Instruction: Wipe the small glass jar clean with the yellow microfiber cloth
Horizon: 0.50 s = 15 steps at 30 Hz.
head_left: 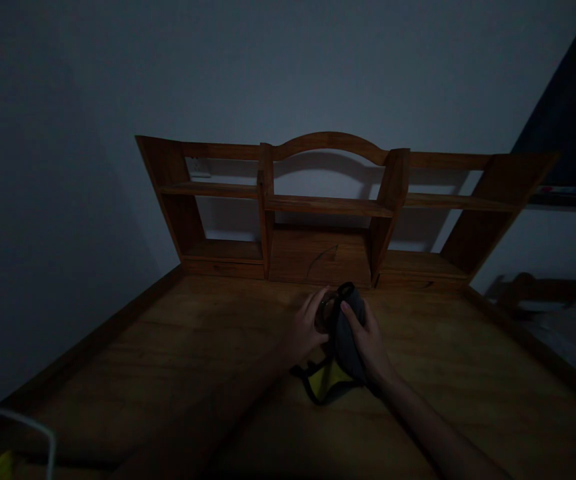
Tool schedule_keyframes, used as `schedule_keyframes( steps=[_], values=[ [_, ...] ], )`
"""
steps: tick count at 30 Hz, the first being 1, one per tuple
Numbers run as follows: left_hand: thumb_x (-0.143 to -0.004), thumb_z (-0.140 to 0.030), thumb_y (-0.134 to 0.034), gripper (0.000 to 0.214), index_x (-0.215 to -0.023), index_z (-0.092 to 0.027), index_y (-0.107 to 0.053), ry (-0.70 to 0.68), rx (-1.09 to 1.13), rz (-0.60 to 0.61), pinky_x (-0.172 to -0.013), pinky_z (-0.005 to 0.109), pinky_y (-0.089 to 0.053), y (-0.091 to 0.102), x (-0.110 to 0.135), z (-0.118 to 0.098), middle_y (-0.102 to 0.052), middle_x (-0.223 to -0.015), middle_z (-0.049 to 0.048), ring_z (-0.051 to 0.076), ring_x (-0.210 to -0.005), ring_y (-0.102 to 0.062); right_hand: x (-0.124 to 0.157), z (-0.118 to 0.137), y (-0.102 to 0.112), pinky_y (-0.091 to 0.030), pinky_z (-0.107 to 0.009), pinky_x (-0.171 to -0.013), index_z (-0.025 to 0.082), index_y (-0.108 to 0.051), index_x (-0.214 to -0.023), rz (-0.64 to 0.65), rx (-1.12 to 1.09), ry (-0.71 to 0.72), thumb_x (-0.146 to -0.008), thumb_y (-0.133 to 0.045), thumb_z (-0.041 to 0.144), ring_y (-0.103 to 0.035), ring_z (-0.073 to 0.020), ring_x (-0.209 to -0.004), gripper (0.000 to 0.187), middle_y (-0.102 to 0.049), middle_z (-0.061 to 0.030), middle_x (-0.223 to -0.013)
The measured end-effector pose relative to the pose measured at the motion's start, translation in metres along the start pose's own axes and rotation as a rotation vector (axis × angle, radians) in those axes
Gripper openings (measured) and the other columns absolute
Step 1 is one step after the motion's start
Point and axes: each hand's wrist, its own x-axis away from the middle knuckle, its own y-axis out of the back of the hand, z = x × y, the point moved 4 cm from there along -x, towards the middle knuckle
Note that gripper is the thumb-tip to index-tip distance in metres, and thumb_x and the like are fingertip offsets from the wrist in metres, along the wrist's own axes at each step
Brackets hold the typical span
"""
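Observation:
In the head view my right hand (371, 340) is wrapped round a dark grey fabric pouch (349, 343) with black edging, its thumb pressed on the near face. From the pouch's lower left hangs a yellow flap (328, 380) with a black border, close to the desk top. To the left, the curved fingers and thumb of my left hand (304, 330) close around a small dark round object (325, 312) at the pouch's side. Dim light hides what kind of object it is, and whether it touches the pouch.
A wooden desk top (193, 347) spreads under both hands. At its back stands a wooden shelf unit (328, 207) against the wall. A white cable or tube (28, 423) curves at the lower left, near a yellow item (1, 465). The room is dim.

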Motion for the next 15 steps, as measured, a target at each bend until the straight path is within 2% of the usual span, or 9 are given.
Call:
schedule_keyframes(
  steps=[3, 5, 9, 15],
  values=[
    [-0.077, -0.011, -0.063, 0.079, -0.146, -0.027, -0.027, -0.077, -0.010, 0.050, -0.114, 0.037, -0.033, -0.0017, 0.0010, -0.0039, -0.037, -0.146, 0.0054, 0.019, -0.135, -0.037, 0.0004, 0.0072, 0.0002, -0.049, -0.033, -0.083, 0.022, -0.054, -0.105, -0.018, 0.075, 0.033, -0.078, -0.070, 0.049, -0.062, -0.0216, -0.091, 0.041, -0.065, -0.0026, -0.099],
    [-0.084, -0.011, -0.055, 0.071, -0.146, -0.026, -0.027, -0.117, -0.009, 0.078, -0.116, 0.036, -0.031, -0.0030, 0.0014, -0.0063, -0.036, -0.147, 0.0050, 0.017, -0.136, -0.035, 0.0012, 0.0102, -0.0007, -0.049, -0.033, -0.081, 0.022, -0.052, -0.101, -0.008, 0.112, 0.063, -0.072, -0.076, 0.046, -0.062, -0.0214, -0.089, 0.045, -0.064, -0.0018, -0.094],
    [-0.086, -0.017, -0.055, 0.062, -0.143, -0.025, -0.032, -0.060, -0.004, 0.004, -0.112, 0.036, -0.036, -0.0005, 0.0006, -0.0056, -0.044, -0.141, 0.0060, 0.017, -0.131, -0.042, 0.0020, 0.0105, -0.0036, -0.049, -0.036, -0.088, 0.023, -0.052, -0.110, 0.031, 0.119, 0.095, -0.069, -0.079, 0.043, -0.062, -0.0229, -0.098, 0.053, -0.064, -0.0043, -0.105],
    [-0.075, -0.017, -0.067, 0.065, -0.134, -0.024, -0.041, 0.100, 0.010, -0.114, -0.105, 0.035, -0.042, 0.0033, -0.0018, -0.0002, -0.054, -0.131, 0.0050, 0.018, -0.121, -0.051, 0.0018, 0.0121, -0.0080, -0.045, -0.041, -0.100, 0.025, -0.052, -0.126, 0.111, 0.092, 0.121, -0.076, -0.074, 0.040, -0.059, -0.0240, -0.111, 0.056, -0.061, -0.0057, -0.122]
  ],
)
